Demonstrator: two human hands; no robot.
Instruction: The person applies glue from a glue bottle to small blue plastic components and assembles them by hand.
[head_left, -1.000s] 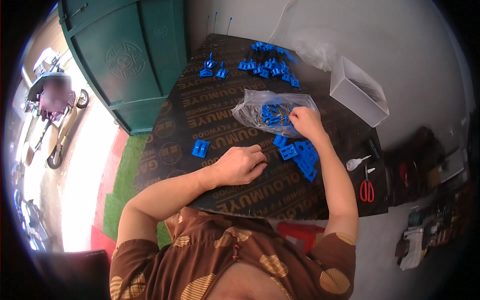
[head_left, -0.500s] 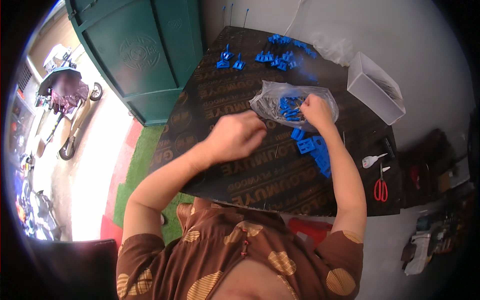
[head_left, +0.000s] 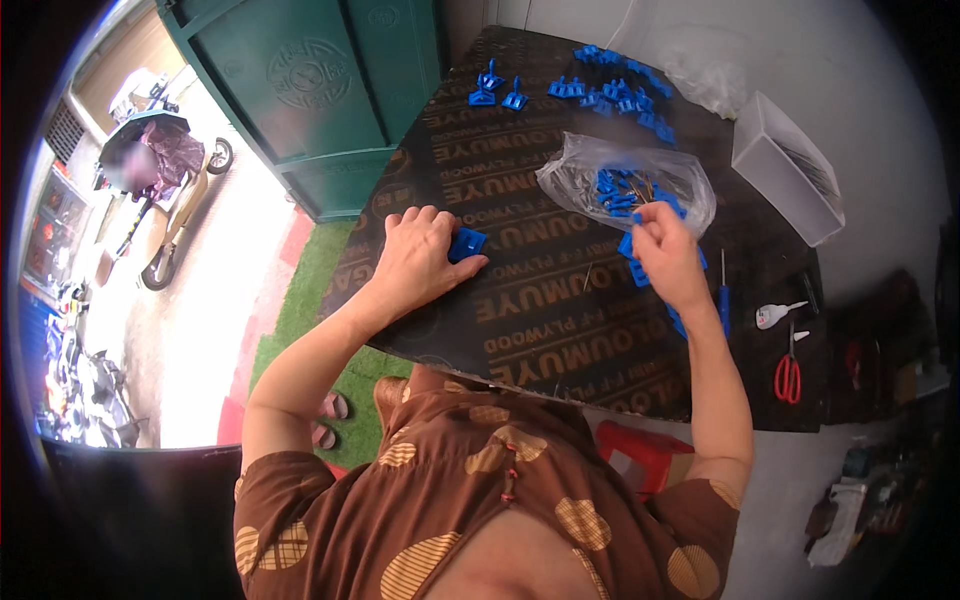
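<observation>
My left hand rests over the dark tabletop, its thumb and fingers closed around a blue plastic piece with a small slot. At the near edge of a clear plastic bag, my right hand is pinched closed. A bit of blue shows at its fingertips, but what it holds is too small to make out. Small parts with blue ends and thin metal shafts lie in the open bag. Behind my right hand and forearm are more blue plastic pieces, partly covered.
Blue pieces with upright stems stand at the far left of the table, with several more blue pieces farther right. A white bin is at the right edge. Near it lie a screwdriver, a glue bottle and red-handled scissors.
My left hand has moved left, and a blue plastic piece now shows in its grip. My right hand has drawn back from inside the bag to its near edge. The whole view has shifted slightly.
</observation>
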